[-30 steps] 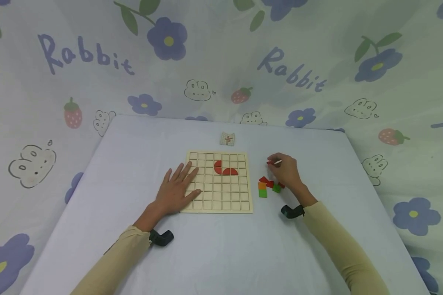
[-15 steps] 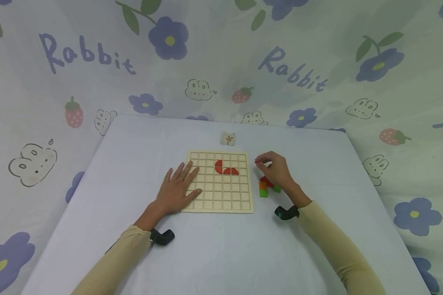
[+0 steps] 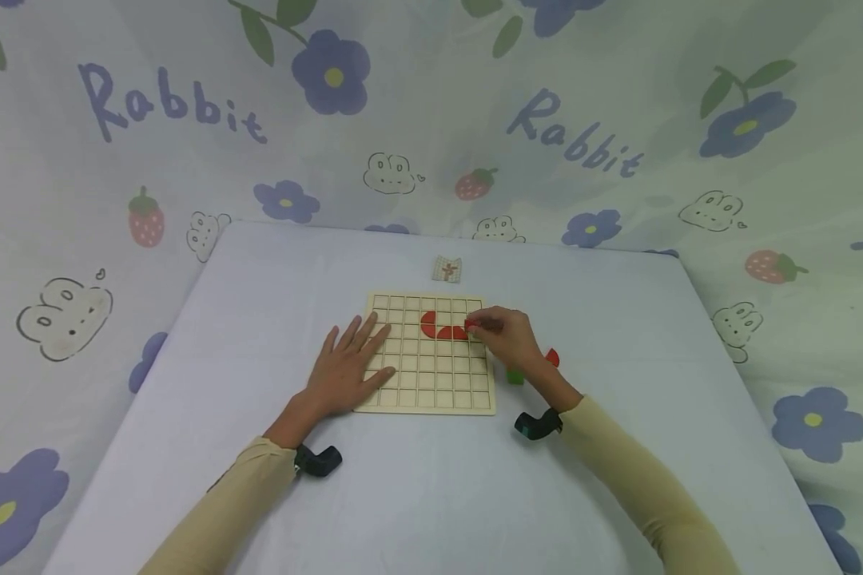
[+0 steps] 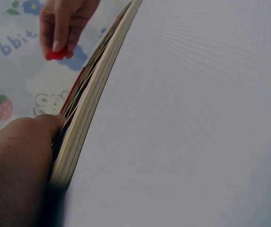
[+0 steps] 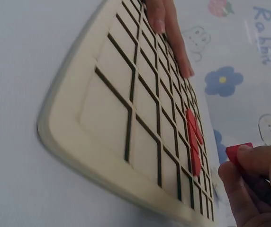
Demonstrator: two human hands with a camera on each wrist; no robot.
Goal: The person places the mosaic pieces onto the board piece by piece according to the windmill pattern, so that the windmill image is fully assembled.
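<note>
A square wooden grid board [image 3: 427,383] lies on the table, with several red rounded pieces [image 3: 451,333] set in its upper right cells. My left hand [image 3: 344,366] rests flat on the board's left side, fingers spread. Over the board's right edge, my right hand [image 3: 511,342] pinches a small red piece [image 5: 237,151] between thumb and fingertips. In the right wrist view that piece is held above the grid, apart from the set pieces. Its full outline is partly covered by the fingers.
Right of the board lie a green piece [image 3: 515,375] and a red piece [image 3: 552,358]; my right hand and wrist hide others. A small patterned card [image 3: 447,269] lies behind the board. A printed curtain [image 3: 431,104] hangs behind the table.
My right hand has moved left from beside the loose pieces to the board's right edge, carrying the red piece. The left hand has stayed on the board.
</note>
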